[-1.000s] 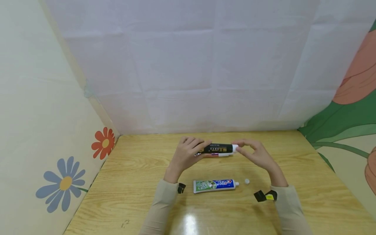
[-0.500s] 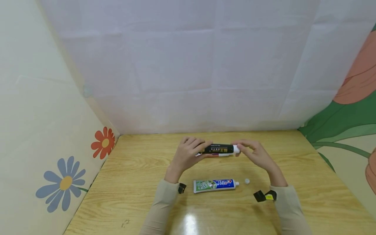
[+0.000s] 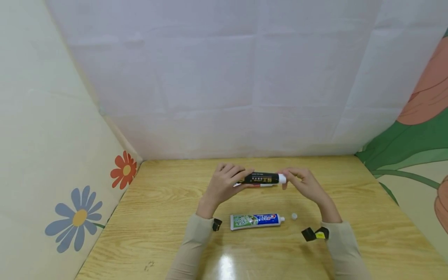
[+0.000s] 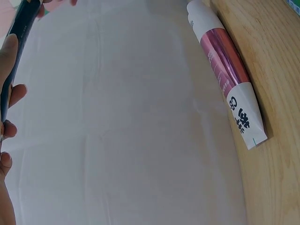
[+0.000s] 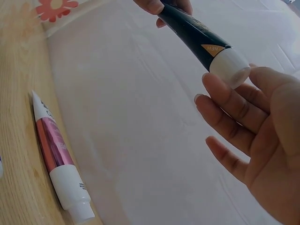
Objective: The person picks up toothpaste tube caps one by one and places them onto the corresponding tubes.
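Behind black tube (image 3: 261, 177) (left fingers (image 3: 245, 172) gripping, right fingers (image 5: 234, 103) pinching its lid (image 5: 229, 68)) | pink tube (image 5: 55, 145), overlapped | nearer: blue-green tube (image 3: 257, 221), cap (image 3: 294, 216)

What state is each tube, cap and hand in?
Black toothpaste tube: held above the table, white cap on.
Blue-and-green toothpaste tube: lying flat, uncapped.
Small loose cap: lying on the table.
Pink-and-white toothpaste tube: lying on the table, capped.
Left hand: gripping the black toothpaste tube.
Right hand: pinching the white cap.
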The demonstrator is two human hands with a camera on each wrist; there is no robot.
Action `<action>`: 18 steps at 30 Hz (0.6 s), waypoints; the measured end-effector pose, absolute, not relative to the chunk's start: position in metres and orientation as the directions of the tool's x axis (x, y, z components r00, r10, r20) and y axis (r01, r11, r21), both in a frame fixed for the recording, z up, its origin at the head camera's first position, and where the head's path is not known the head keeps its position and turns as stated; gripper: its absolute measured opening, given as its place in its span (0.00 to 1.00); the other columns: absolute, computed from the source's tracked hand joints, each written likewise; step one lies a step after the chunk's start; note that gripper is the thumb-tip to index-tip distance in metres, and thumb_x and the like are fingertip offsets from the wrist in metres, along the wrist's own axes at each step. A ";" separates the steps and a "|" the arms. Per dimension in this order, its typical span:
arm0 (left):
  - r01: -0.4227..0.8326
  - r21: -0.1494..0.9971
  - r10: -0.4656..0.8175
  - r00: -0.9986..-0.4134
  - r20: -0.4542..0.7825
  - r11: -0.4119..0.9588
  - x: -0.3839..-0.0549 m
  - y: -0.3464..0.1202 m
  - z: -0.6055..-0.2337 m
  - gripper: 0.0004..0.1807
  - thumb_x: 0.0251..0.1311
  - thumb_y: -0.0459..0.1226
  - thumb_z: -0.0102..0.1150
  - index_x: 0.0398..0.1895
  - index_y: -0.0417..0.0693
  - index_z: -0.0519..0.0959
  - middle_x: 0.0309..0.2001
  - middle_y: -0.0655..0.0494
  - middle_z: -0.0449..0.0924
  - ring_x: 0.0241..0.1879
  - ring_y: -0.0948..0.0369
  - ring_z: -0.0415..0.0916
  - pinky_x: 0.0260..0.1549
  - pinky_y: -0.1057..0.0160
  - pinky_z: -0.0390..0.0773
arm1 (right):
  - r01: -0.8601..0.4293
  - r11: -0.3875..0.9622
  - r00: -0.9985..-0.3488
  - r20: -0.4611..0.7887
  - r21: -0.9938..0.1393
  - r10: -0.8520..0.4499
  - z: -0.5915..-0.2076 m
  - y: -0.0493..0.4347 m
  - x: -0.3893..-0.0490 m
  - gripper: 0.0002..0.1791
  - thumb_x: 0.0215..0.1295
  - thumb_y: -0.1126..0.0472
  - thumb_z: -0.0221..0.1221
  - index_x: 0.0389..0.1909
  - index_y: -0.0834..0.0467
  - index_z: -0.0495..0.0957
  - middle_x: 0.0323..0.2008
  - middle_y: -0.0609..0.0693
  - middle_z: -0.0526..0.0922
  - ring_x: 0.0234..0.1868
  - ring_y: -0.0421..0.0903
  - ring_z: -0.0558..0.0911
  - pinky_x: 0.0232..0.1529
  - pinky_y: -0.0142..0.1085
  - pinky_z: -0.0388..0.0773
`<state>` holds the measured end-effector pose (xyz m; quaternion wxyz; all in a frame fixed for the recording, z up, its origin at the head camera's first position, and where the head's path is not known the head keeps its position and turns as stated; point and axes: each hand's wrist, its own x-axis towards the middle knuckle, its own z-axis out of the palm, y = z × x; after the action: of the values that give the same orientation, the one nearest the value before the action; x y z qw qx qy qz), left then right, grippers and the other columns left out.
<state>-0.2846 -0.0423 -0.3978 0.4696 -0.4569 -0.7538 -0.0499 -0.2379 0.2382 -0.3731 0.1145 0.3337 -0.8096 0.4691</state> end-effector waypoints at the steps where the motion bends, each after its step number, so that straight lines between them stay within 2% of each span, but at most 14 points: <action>1: 0.736 -0.353 0.641 -0.141 0.754 0.577 -0.285 -0.042 -0.398 0.30 0.46 0.55 0.66 0.54 0.59 0.77 0.40 0.63 0.79 0.39 0.63 0.72 0.38 0.63 0.70 | -0.648 0.336 -0.751 0.499 -0.683 -0.433 -0.373 0.238 -0.238 0.14 0.69 0.71 0.45 0.45 0.63 0.79 0.22 0.53 0.82 0.33 0.48 0.80 0.41 0.34 0.75; 8: 0.735 -0.346 0.639 -0.152 0.754 0.583 -0.285 -0.044 -0.398 0.29 0.47 0.56 0.65 0.54 0.59 0.78 0.40 0.63 0.79 0.38 0.63 0.72 0.38 0.63 0.70 | -0.646 0.333 -0.749 0.490 -0.687 -0.445 -0.374 0.239 -0.240 0.15 0.69 0.71 0.45 0.47 0.64 0.79 0.24 0.53 0.83 0.33 0.46 0.81 0.41 0.34 0.76; 12: 0.733 -0.338 0.634 -0.161 0.757 0.590 -0.284 -0.045 -0.397 0.29 0.47 0.57 0.64 0.53 0.59 0.78 0.40 0.63 0.80 0.37 0.63 0.73 0.37 0.64 0.70 | -0.617 0.367 -0.775 0.457 -0.696 -0.436 -0.374 0.239 -0.239 0.16 0.71 0.68 0.43 0.49 0.65 0.77 0.28 0.54 0.84 0.35 0.43 0.81 0.44 0.36 0.75; 15: 0.730 -0.337 0.629 -0.162 0.760 0.595 -0.284 -0.045 -0.397 0.29 0.47 0.57 0.64 0.53 0.59 0.78 0.39 0.63 0.80 0.37 0.63 0.74 0.36 0.64 0.71 | -0.590 0.413 -0.800 0.434 -0.694 -0.414 -0.373 0.239 -0.237 0.16 0.72 0.66 0.43 0.51 0.64 0.77 0.37 0.55 0.84 0.41 0.41 0.80 0.46 0.39 0.75; 18: 0.726 -0.338 0.628 -0.164 0.761 0.599 -0.284 -0.046 -0.397 0.29 0.47 0.57 0.63 0.53 0.59 0.78 0.39 0.63 0.81 0.37 0.63 0.74 0.37 0.64 0.71 | -0.582 0.441 -0.809 0.430 -0.683 -0.401 -0.372 0.239 -0.236 0.16 0.71 0.65 0.44 0.52 0.63 0.77 0.47 0.57 0.81 0.49 0.42 0.78 0.49 0.42 0.75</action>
<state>-0.2844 -0.0455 -0.3967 0.4694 -0.4445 -0.7612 -0.0523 -0.2362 0.2387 -0.3721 0.1026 0.2919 -0.8426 0.4408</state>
